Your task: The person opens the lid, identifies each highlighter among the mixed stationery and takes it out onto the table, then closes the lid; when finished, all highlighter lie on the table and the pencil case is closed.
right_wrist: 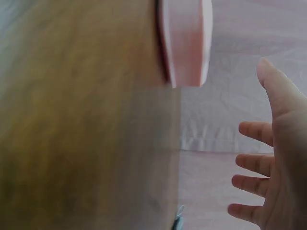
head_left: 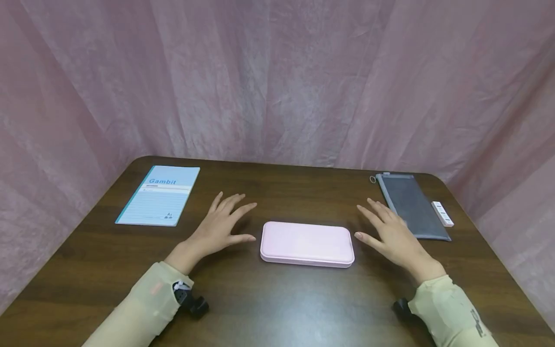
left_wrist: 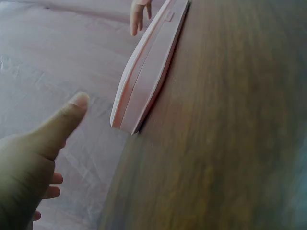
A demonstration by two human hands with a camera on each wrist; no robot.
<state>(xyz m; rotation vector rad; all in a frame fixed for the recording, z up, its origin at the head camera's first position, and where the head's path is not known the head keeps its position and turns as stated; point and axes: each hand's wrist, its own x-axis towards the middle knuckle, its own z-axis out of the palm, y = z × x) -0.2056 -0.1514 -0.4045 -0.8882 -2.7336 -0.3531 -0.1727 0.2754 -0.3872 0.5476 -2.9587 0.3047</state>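
A pale pink case (head_left: 308, 243) with rounded corners lies flat on the table, its lid closed. To its left, my left hand (head_left: 217, 226) hovers with spread fingers, the thumb tip a little apart from the case's end. On the other side my right hand (head_left: 392, 236) is held the same way, fingers spread, holding nothing. The left wrist view shows the seam and a small tab along the side of the case (left_wrist: 151, 72). Close to the thumb in the right wrist view is the end of the case (right_wrist: 186, 48), with a gap between them.
A light blue notebook (head_left: 160, 195) marked "Gambit" lies at the left. At the right are a dark zip pouch (head_left: 414, 205) with a ring pull and a small white box (head_left: 442, 214). The brown wooden table (head_left: 277, 308) ends at a pink curtain (head_left: 277, 82).
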